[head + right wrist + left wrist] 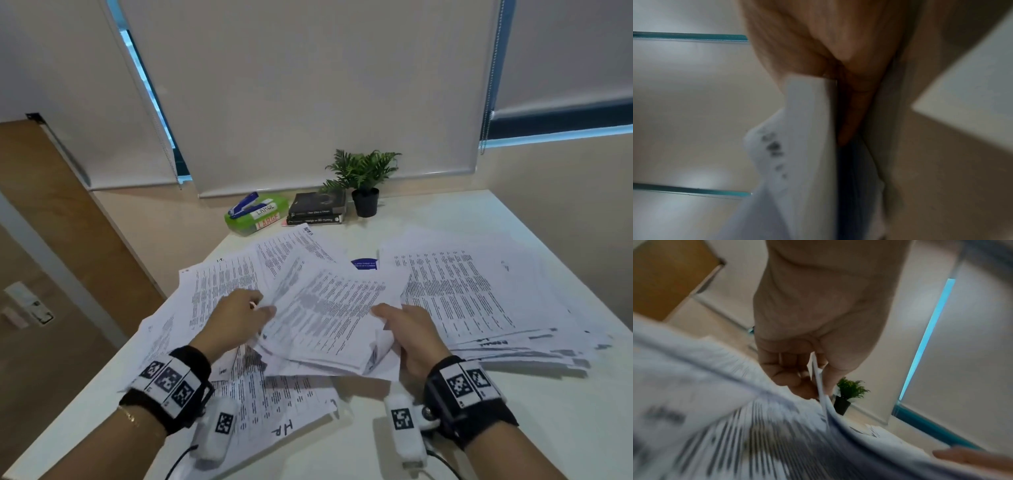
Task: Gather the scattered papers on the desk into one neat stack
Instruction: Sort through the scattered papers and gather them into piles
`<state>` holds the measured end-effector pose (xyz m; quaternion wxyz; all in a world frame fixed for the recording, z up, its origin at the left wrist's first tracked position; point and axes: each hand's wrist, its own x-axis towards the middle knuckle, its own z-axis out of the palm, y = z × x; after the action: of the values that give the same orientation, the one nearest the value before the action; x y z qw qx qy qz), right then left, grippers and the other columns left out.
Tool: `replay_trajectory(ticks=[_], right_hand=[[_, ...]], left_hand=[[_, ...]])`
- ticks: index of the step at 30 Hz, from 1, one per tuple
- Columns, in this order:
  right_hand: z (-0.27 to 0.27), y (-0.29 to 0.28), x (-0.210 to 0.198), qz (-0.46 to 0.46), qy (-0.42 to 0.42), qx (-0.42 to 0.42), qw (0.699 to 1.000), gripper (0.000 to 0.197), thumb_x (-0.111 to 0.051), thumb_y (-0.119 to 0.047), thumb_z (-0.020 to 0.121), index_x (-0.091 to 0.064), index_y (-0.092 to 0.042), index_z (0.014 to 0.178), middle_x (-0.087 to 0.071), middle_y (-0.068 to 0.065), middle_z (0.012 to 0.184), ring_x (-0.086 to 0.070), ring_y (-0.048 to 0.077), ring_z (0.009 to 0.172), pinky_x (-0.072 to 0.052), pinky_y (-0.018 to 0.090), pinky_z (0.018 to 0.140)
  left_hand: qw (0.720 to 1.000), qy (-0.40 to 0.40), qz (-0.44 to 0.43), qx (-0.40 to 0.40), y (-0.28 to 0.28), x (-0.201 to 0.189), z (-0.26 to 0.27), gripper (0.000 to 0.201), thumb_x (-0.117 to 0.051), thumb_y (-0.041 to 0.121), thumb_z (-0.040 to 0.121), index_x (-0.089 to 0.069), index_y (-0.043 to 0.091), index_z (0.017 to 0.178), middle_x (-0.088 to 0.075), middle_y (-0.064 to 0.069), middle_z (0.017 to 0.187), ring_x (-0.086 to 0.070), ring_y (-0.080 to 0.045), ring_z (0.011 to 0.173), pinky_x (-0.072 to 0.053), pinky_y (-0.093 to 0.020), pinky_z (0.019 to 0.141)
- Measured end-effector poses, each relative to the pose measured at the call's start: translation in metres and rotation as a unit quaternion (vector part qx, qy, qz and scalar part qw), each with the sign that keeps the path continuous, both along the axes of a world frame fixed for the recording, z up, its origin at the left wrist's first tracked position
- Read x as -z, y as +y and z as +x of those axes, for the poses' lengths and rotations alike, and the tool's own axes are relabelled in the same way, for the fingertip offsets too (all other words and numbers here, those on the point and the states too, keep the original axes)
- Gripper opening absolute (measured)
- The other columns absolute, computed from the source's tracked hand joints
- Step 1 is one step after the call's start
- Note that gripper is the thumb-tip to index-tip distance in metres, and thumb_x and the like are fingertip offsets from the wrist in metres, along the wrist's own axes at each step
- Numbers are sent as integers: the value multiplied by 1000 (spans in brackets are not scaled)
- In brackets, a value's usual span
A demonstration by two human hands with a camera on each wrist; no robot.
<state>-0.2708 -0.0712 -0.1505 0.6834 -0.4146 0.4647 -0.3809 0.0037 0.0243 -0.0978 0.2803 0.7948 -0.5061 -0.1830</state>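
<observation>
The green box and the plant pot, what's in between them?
In the head view, a short pile of dark books sits between the green box and the plant pot, at the far edge of the desk.

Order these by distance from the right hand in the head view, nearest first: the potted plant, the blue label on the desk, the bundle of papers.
1. Bundle of papers: gripped by the right hand.
2. Blue label: mid-desk, beyond the bundle.
3. Potted plant: at the desk's far edge.

Printed white papers point(455, 291) scattered over desk point(548, 428) — uneven bunch point(329, 318) lifted, tilted
</observation>
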Motion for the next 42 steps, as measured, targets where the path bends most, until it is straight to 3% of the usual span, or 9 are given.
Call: replay_trajectory(ticks=[5, 11, 15, 20, 25, 30, 34, 39, 42], right_hand=[[1, 2, -2, -25, 9, 45, 999, 15, -63, 2, 84, -55, -8, 77, -61, 13, 76, -60, 24, 66, -46, 37, 65], [-1, 6, -1, -101, -6, 41, 994, 77, -65, 16, 87, -39, -27, 145, -50, -8, 130, -60, 7, 102, -55, 33, 86], [-1, 9, -3, -133, 72, -1, 988, 50, -57, 9, 94, -65, -23, 132, -58, -5, 139, -60, 9, 113, -45, 19, 79], [1, 5, -9, -74, 88, 7, 993, 25, -57, -30, 103, -78, -16, 103, -74, 6, 118, -71, 20, 99, -53, 38, 93], [-1, 3, -19, -17, 64, -14, 998, 71, -38, -82, 90, -66, -26, 122, -63, 2, 136, -59, 26, 119, -41, 44, 103], [-3, 6, -13, -87, 121, -43, 988, 20, -71, -20, 96, -69, -7, 111, -72, 4, 116, -67, 24, 104, -49, 35, 89], [-4, 3, -4, -110, 126, -44, 985, 17, -67, 0, 94, -73, -11, 106, -76, 4, 105, -71, 21, 98, -57, 30, 78], [-1, 6, -3, -120, 82, -3, 989, 19, -77, -6, 90, -77, -17, 106, -78, -9, 99, -73, 5, 90, -52, 16, 68], [4, 5, -1, -127, 69, 17, 989, 17, -82, -9, 87, -77, -22, 96, -78, -15, 92, -74, 4, 89, -58, 23, 81]], left_hand=[[977, -136, -155, -57, 0, -49, 7, 35, -48, 41, 107, -56, 17, 83, -65, -6, 72, -59, -27, 61, -46, -36, 58], [932, -66, -327, -144, 2, -94, 29, 32, -47, 41, 112, -58, 13, 100, -61, -4, 81, -52, -24, 64, -44, -41, 53], [949, 84, -261, -157, -2, -80, 19, 24, -52, 36, 111, -66, 16, 115, -73, -8, 104, -72, -30, 86, -62, -52, 71], [983, 138, -51, -107, -11, -14, -8, 41, -55, 38, 109, -61, 8, 137, -72, -12, 118, -74, -27, 95, -64, -41, 80], [995, 91, 43, -19, -10, 22, -14, 45, -64, 44, 104, -60, 6, 81, -47, -16, 71, -46, -23, 56, -49, -40, 66], [998, -14, -35, -44, -12, 14, 4, 23, -79, 38, 95, -73, 19, 106, -72, 1, 103, -69, -21, 86, -57, -36, 78], [975, -201, 93, -30, -18, 21, 34, 67, -75, 46, 93, -51, 22, 151, -59, -9, 139, -62, -31, 120, -53, -46, 100], [976, -209, 24, -56, -25, 31, 52, 39, -51, 25, 110, -61, 18, 73, -62, -1, 63, -59, -24, 56, -43, -26, 56], [963, -228, -113, -88, -19, 6, 42, 37, -44, 22, 111, -48, 20, 74, -55, 2, 64, -54, -25, 59, -33, -32, 53]])
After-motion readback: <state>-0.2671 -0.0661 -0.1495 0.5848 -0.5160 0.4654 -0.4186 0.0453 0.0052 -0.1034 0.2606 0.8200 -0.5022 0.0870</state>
